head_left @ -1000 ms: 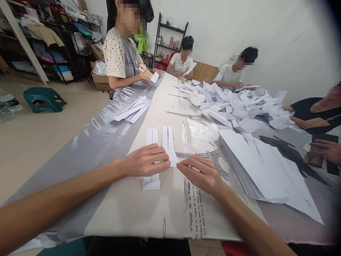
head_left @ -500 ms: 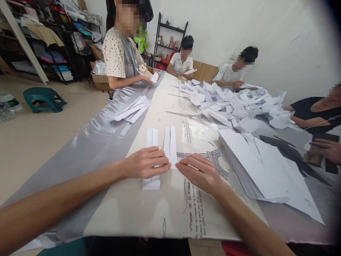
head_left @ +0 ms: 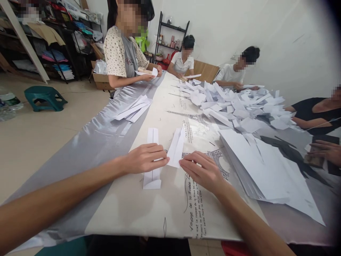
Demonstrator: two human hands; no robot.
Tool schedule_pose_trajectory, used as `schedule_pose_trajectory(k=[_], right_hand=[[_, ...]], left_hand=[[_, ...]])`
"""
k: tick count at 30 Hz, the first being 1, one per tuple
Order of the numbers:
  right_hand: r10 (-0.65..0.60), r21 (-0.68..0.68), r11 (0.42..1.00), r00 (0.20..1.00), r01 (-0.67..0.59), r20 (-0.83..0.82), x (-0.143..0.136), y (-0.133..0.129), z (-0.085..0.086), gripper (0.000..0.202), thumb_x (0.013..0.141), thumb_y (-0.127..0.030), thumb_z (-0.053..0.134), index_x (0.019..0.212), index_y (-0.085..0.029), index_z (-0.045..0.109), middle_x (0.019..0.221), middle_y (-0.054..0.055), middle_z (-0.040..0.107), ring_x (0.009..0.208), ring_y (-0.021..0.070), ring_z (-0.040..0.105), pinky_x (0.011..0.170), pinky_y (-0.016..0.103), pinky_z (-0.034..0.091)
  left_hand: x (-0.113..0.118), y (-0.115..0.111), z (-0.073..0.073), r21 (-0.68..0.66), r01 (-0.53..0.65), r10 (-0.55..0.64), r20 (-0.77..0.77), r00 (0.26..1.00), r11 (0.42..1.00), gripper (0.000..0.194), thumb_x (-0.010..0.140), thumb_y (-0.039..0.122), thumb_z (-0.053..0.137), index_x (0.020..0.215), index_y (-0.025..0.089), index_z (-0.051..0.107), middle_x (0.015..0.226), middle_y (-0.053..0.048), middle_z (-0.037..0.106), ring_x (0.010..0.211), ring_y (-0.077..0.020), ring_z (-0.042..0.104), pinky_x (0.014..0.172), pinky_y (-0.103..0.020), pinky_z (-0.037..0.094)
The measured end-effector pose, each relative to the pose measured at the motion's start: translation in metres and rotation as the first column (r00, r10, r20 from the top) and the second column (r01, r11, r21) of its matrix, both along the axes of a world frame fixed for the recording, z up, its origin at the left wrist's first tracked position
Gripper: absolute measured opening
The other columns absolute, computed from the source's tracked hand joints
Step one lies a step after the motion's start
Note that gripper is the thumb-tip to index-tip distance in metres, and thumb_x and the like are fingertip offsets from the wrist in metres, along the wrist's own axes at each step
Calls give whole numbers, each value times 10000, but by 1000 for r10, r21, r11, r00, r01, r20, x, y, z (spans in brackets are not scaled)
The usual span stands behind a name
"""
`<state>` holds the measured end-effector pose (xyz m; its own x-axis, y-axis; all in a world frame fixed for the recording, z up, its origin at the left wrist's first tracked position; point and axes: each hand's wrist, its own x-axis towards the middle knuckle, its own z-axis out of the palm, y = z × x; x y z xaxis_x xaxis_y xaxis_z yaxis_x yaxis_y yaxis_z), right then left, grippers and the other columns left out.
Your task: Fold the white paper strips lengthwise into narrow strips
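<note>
A folded white paper strip (head_left: 175,147) stands out in front of me, tilted with its far end to the right. My left hand (head_left: 146,158) is closed, its fingertips at the strip's near left corner. At the near right corner, the fingers of my right hand (head_left: 201,167) pinch the same strip. Under my left hand lies a second folded paper (head_left: 152,177) with a dark line along its middle and a turned-up near end; my hand hides its centre.
A stack of white sheets (head_left: 261,170) lies to the right, below a heap of folded papers (head_left: 234,103). Several folded strips (head_left: 134,108) rest on the left. Co-workers handle paper around the cloth-covered table (head_left: 119,217). A green stool (head_left: 45,97) stands on the floor.
The pinched strip has swung its far end to the right, and its near end has shifted slightly right. At the far left side of the table, a co-worker's hands have tilted their wooden piece and paper.
</note>
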<state>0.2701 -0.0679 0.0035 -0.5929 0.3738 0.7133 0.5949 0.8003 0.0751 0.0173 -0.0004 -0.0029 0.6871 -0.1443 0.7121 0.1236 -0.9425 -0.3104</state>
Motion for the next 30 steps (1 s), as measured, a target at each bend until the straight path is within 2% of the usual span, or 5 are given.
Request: schedule_pose_trajectory(k=[17, 20, 24, 26, 30], right_hand=[[15, -252, 964, 961, -87, -274, -4, -1, 0, 80, 928, -146, 647, 919, -216, 683, 798, 30, 694, 660, 151, 631, 569, 295, 534], [-277, -655, 747, 842, -114, -463, -3, 1, 2, 248, 961, -389, 627, 810, -201, 685, 671, 9, 643, 468, 124, 547, 442, 279, 451], [-561, -918, 168, 731, -359, -388, -4, 6, -2, 512, 933, -622, 574, 760, -160, 709, 603, 31, 627, 426, 141, 559, 389, 269, 406], [-584, -873, 85, 686, -480, -434, -6, 8, -5, 461, 883, -594, 668, 791, -146, 725, 658, 47, 654, 509, 146, 586, 426, 261, 429], [-595, -806, 124, 607, -579, -528, -9, 8, -5, 308, 837, -450, 773, 924, -155, 763, 821, 63, 718, 659, 156, 626, 592, 292, 524]], left_hand=[[0, 2, 0, 66, -121, 120, 19, 993, 990, 145, 954, 24, 574, 983, 162, 608, 804, -30, 673, 695, -151, 613, 595, -260, 482], [0, 2, 2, 89, -133, 129, 48, 991, 987, 170, 934, -7, 581, 966, 155, 620, 799, -29, 676, 705, -157, 620, 610, -272, 497], [3, -6, 5, 164, -160, 155, 42, 987, 973, 150, 912, -3, 617, 879, 142, 640, 750, -17, 644, 667, -152, 597, 574, -273, 487], [7, -13, 5, 203, -132, 135, 0, 991, 970, 126, 902, 11, 641, 838, 119, 650, 754, -27, 635, 672, -151, 599, 556, -267, 483], [15, -24, 1, 174, -35, 43, -42, 998, 984, 81, 911, 42, 644, 885, 115, 669, 836, -44, 664, 757, -166, 638, 581, -265, 504]])
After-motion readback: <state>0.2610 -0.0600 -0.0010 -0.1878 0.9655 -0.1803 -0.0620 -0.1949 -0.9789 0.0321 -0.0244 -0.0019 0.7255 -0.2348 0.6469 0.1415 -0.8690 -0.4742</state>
